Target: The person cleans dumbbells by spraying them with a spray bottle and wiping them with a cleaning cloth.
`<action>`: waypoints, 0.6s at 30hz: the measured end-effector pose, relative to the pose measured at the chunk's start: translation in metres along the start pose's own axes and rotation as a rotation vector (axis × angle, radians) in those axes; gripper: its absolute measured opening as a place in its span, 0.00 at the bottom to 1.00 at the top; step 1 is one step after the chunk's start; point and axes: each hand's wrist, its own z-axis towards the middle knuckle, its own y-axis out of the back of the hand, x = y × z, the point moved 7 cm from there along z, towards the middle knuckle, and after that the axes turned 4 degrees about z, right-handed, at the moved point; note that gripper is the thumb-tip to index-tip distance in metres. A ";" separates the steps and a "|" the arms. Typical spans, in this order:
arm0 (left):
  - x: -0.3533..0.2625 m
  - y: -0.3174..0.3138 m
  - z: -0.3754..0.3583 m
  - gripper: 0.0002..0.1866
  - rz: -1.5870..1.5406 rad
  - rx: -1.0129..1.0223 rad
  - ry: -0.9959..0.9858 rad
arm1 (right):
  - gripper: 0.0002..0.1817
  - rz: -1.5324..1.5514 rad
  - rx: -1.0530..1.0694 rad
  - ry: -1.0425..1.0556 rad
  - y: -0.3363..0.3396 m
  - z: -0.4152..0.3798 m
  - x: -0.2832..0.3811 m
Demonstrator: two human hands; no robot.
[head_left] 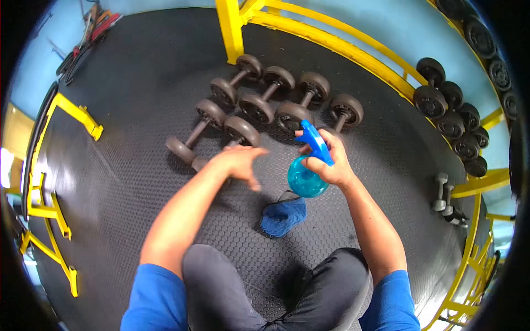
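My right hand grips a spray bottle by its neck; the bottle has a blue trigger head and a clear turquoise body. With fingers spread and slightly blurred, my left hand hovers beside a dumbbell and holds nothing. Below the bottle, a crumpled blue cloth lies on the floor. Several dark brown dumbbells rest in front of me, among them one at the left and one at the right partly behind my right hand.
Black textured rubber matting covers the floor. A yellow steel frame stands behind the dumbbells. On the right is a rack with more dumbbells, and small grey dumbbells lie near it. Yellow stands line the left side.
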 end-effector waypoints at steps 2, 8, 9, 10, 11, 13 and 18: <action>0.056 -0.033 -0.024 0.56 0.556 0.096 0.256 | 0.32 -0.019 0.082 -0.025 -0.016 -0.007 0.000; 0.095 -0.079 -0.033 0.16 0.614 -0.218 0.108 | 0.25 -0.078 0.221 -0.066 -0.044 -0.043 -0.019; 0.080 -0.071 -0.035 0.16 0.628 -0.240 0.102 | 0.24 -0.117 0.211 0.004 -0.044 -0.052 -0.012; 0.058 -0.072 -0.037 0.16 0.657 -0.176 0.067 | 0.23 -0.150 0.227 -0.009 -0.042 -0.060 -0.007; 0.041 -0.076 -0.035 0.16 0.688 -0.100 0.027 | 0.22 -0.175 0.238 -0.032 -0.041 -0.068 -0.004; 0.009 -0.072 -0.030 0.18 0.485 -0.049 0.009 | 0.21 -0.074 0.217 -0.071 -0.034 -0.082 0.001; -0.032 -0.023 -0.030 0.28 -0.074 -0.084 0.066 | 0.22 -0.039 0.241 -0.068 -0.018 -0.087 -0.001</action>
